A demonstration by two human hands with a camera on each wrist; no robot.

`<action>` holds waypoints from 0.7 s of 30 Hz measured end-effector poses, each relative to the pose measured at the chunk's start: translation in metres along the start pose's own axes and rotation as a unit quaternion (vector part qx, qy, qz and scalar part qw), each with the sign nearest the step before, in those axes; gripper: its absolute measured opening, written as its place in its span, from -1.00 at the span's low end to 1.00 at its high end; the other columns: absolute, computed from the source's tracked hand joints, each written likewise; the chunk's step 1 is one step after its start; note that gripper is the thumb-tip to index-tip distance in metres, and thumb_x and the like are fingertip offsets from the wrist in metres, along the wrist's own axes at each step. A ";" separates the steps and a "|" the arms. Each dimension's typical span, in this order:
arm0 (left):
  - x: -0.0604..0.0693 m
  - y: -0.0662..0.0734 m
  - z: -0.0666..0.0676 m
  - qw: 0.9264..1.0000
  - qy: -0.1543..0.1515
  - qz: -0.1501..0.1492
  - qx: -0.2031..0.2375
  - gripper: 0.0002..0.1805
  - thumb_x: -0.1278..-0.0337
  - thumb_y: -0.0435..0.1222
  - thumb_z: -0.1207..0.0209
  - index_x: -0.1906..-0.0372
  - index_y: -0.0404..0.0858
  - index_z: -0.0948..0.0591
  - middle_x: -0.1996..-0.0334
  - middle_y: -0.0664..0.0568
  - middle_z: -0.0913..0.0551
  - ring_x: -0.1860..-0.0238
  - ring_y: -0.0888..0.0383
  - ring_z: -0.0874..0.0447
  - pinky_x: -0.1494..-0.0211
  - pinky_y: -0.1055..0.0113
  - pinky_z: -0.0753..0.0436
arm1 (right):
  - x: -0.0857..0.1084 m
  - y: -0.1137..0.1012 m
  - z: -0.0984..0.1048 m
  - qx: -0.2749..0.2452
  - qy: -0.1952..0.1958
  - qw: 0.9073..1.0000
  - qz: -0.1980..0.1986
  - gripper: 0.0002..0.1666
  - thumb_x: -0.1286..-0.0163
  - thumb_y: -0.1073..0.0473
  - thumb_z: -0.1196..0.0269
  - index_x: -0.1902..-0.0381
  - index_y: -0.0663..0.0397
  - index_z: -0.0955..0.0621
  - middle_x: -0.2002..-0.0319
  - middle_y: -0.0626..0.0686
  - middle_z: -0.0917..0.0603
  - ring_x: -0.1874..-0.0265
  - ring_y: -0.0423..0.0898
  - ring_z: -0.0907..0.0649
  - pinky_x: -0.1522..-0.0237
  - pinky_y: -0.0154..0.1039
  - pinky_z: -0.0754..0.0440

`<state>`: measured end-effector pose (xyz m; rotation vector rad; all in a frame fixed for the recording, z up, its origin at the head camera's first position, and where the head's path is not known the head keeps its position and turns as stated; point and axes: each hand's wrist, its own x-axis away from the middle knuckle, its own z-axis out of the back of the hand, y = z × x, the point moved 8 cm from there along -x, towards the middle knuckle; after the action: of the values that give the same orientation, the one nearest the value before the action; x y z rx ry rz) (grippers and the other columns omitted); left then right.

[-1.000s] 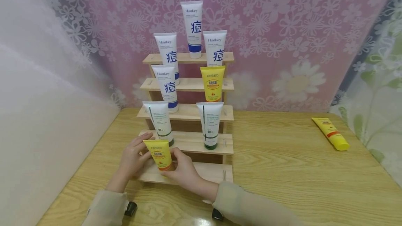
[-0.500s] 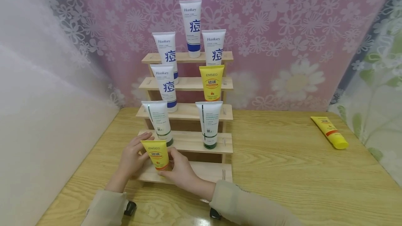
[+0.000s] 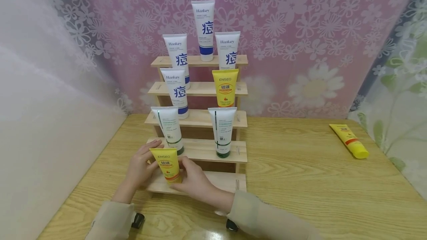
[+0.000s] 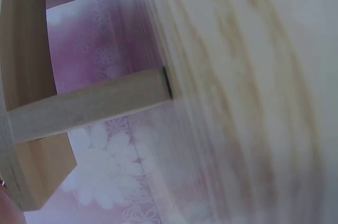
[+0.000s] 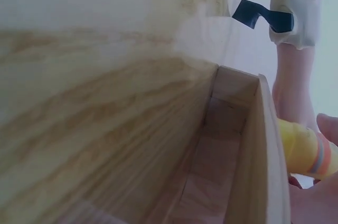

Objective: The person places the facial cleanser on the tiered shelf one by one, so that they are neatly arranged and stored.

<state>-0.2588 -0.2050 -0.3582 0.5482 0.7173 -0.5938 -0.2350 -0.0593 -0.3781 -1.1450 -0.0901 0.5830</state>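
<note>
A yellow squeeze tube (image 3: pixel 165 165) stands nearly upright, cap down, at the left of the lowest step (image 3: pixel 220 181) of a wooden tiered rack. My right hand (image 3: pixel 197 183) grips its lower part from the right, thumb in front. My left hand (image 3: pixel 140 167) is beside the tube's left side, fingers extended towards the rack, thumb partly hidden behind the tube. Whether the left hand touches the tube I cannot tell. In the right wrist view the yellow tube (image 5: pixel 301 147) shows between fingers, past the rack's board (image 5: pixel 269 155). The left wrist view shows mostly rack wood (image 4: pixel 90 105).
Green-trimmed white tubes (image 3: pixel 222 130) stand one step up. Higher steps hold a yellow tube (image 3: pixel 225 88) and several blue-and-white tubes (image 3: pixel 203 29). Another yellow tube (image 3: pixel 349 140) lies on the table (image 3: pixel 293 180) at the right. A white wall (image 3: pixel 60 95) borders the left.
The yellow tube shifts slightly left, then its lower end comes down a little in my right hand. My left hand stays nearly still.
</note>
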 end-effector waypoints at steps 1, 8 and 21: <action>0.000 0.000 0.000 1.000 -0.001 0.001 0.001 -0.56 0.06 -0.08 -0.23 0.23 -0.40 -0.61 0.04 -0.16 -0.55 -0.03 -0.08 -0.45 -0.20 0.26 -0.32 | 0.001 -0.001 0.002 0.005 -0.004 1.000 0.004 -0.32 0.03 0.20 -0.40 -0.05 0.00 -0.35 0.03 -0.11 -0.48 0.01 -0.22 -0.46 -0.04 -0.37 -0.43; 0.000 -0.001 -0.001 1.000 -0.008 0.011 -0.002 -0.36 -0.04 0.14 0.05 0.22 -0.39 -0.61 0.03 -0.15 -0.54 -0.04 -0.07 -0.43 -0.21 0.22 -0.32 | 0.011 -0.005 0.021 0.004 -0.025 1.000 0.001 -0.35 0.03 0.21 -0.40 -0.04 0.09 -0.37 -0.02 -0.01 -0.46 -0.04 -0.14 -0.44 -0.10 -0.32 -0.39; -0.001 -0.001 -0.002 1.000 -0.010 0.010 -0.008 -0.59 0.37 -0.38 -0.38 0.22 -0.39 -0.61 0.02 -0.15 -0.53 -0.05 -0.06 -0.43 -0.20 0.20 -0.32 | 0.043 -0.020 0.070 0.039 -0.028 0.998 0.028 -0.43 -0.04 0.27 -0.34 -0.02 0.26 -0.40 -0.01 0.12 -0.48 -0.03 -0.05 -0.45 -0.10 -0.24 -0.41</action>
<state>-0.2608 -0.2041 -0.3583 0.5323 0.6968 -0.5741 -0.2164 0.0140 -0.3403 -1.0583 -0.0820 0.6631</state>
